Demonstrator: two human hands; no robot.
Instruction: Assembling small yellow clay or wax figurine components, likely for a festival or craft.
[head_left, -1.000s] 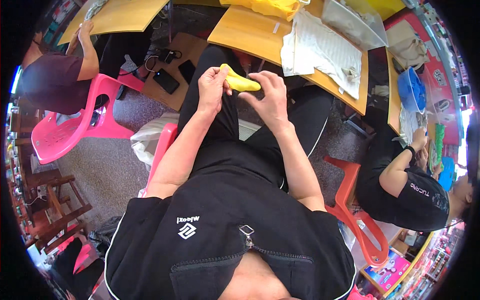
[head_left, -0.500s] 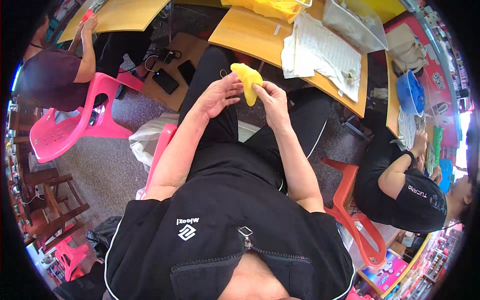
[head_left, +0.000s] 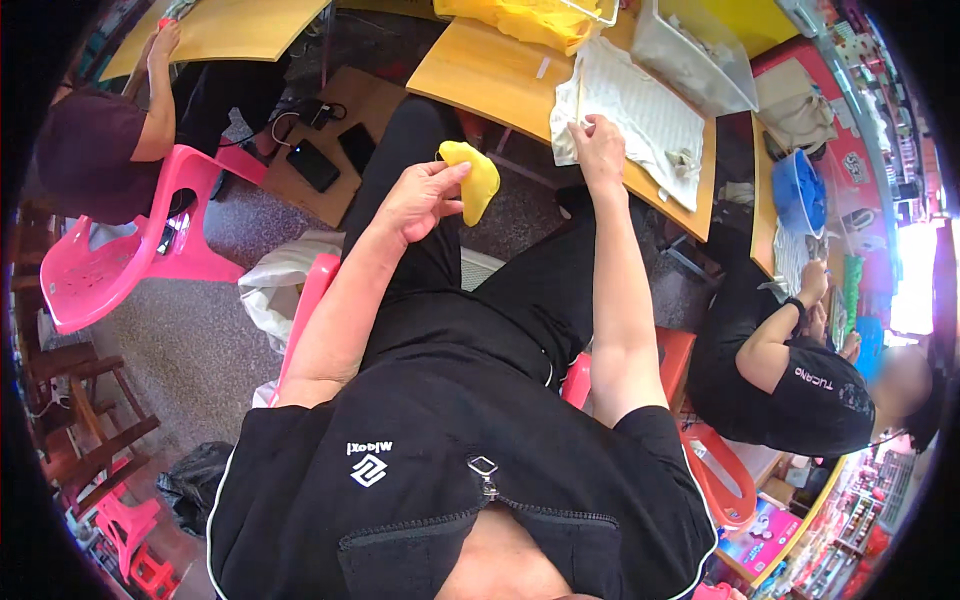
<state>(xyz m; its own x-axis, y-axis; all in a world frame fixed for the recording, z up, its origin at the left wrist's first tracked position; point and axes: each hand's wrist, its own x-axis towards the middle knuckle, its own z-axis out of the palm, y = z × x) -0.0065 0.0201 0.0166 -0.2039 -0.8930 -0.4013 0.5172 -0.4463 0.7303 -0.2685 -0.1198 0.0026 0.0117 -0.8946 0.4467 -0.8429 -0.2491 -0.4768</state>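
Note:
My left hand [head_left: 422, 198] pinches a small, soft yellow fabric piece [head_left: 470, 183] above my lap. The piece is tapered, with its narrow end hanging down. My right hand [head_left: 601, 157] reaches over the front edge of the white ribbed cloth [head_left: 640, 120] that lies on the wooden table [head_left: 480, 80]. Its thumb and fingertips are drawn together at the cloth's left corner, near a thin, pale, stick-like line. Whatever sits between those fingertips is too small to make out.
Behind the cloth stand a clear plastic bin [head_left: 695, 60] and a heap of yellow fabric [head_left: 530, 20]. A blue tub [head_left: 800, 195] is at the right, near a seated person [head_left: 790, 380]. Another person [head_left: 90, 150] sits left by a pink chair [head_left: 110, 260]. Phones [head_left: 315, 165] lie on a low board.
My right hand has let go of the yellow fabric piece and moved right to the white cloth. My left hand now holds the piece alone, slightly lower and further left.

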